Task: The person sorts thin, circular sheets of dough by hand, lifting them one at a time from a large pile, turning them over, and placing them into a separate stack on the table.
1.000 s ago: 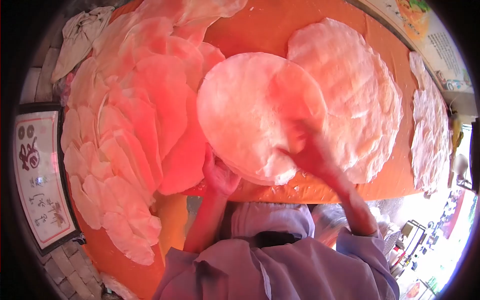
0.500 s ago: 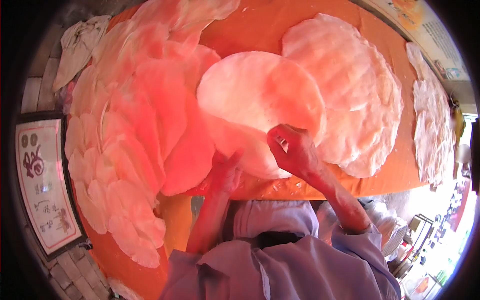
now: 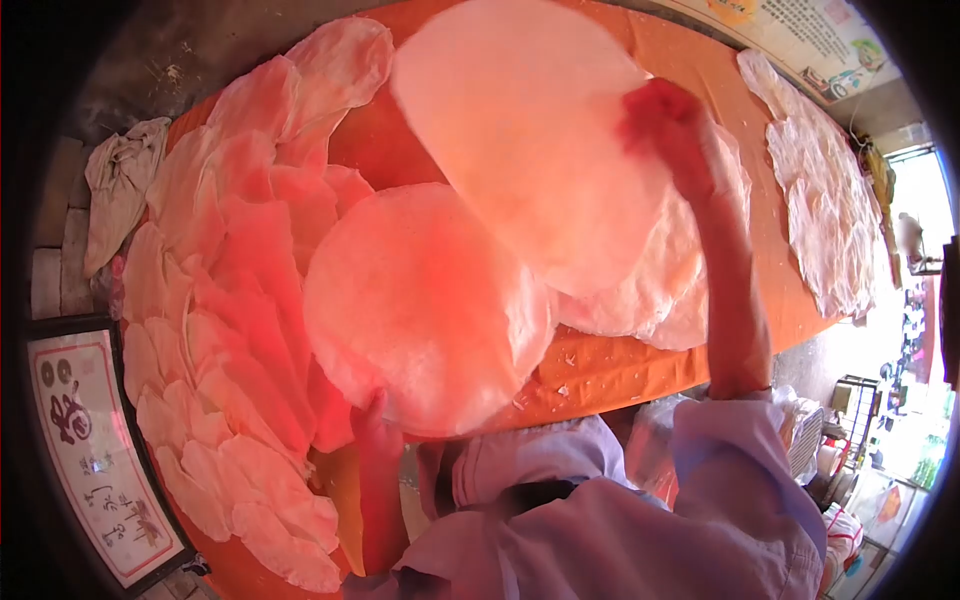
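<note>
A large thin round sheet (image 3: 530,130) hangs raised over the table, its right edge pinched in my right hand (image 3: 670,125). Below and left of it lies another round pale sheet (image 3: 420,300). At that sheet's lower left edge is my left hand (image 3: 378,425), with a finger or thumb pointing up against it; the other fingers are hidden or blurred. To the right, a stack of wrinkled round sheets (image 3: 650,290) is partly covered by the raised one. Many overlapping sheets (image 3: 230,290) spread along the left side.
An orange cloth (image 3: 610,375) covers the table. More crinkled sheets (image 3: 830,220) lie at the far right. A framed sign with writing (image 3: 100,450) stands at the left, below a hanging pale cloth (image 3: 125,190). A plastic bag (image 3: 655,445) is by the front edge.
My right hand has moved up and right, lifting a round sheet. My left hand has shifted left and down. Another round sheet now shows between the hands, and the whole view has shifted.
</note>
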`<state>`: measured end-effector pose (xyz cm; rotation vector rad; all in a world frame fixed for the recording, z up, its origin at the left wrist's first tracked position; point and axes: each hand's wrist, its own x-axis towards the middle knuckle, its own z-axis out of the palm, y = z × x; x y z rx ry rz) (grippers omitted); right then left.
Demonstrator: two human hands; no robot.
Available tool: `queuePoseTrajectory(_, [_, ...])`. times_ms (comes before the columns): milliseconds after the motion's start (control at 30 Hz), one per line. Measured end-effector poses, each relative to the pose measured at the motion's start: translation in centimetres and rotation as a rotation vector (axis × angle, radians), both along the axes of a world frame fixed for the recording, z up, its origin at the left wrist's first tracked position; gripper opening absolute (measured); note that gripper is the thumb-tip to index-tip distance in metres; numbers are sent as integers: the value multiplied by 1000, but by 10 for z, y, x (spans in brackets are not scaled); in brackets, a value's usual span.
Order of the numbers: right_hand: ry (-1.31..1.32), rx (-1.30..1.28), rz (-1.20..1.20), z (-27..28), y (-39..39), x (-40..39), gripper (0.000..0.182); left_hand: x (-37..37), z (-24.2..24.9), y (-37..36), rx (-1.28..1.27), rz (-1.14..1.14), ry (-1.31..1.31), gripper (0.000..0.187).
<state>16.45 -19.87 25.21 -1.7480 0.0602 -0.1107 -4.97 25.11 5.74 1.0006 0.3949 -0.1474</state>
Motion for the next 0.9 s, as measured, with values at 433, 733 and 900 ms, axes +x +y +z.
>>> queuePoseTrajectory(433, [60,-620,525,-33,173,-120,51,18,47,-54,-237,-84,-185,57])
queuePoseTrajectory(733, [-154,-175,446,-21,194,-125,23,33,45,-66,-152,-54,-154,47])
queuePoseTrajectory(900, [-172,-393,392,-56,184,-123,16,34,39,-60,56,90,-129,37])
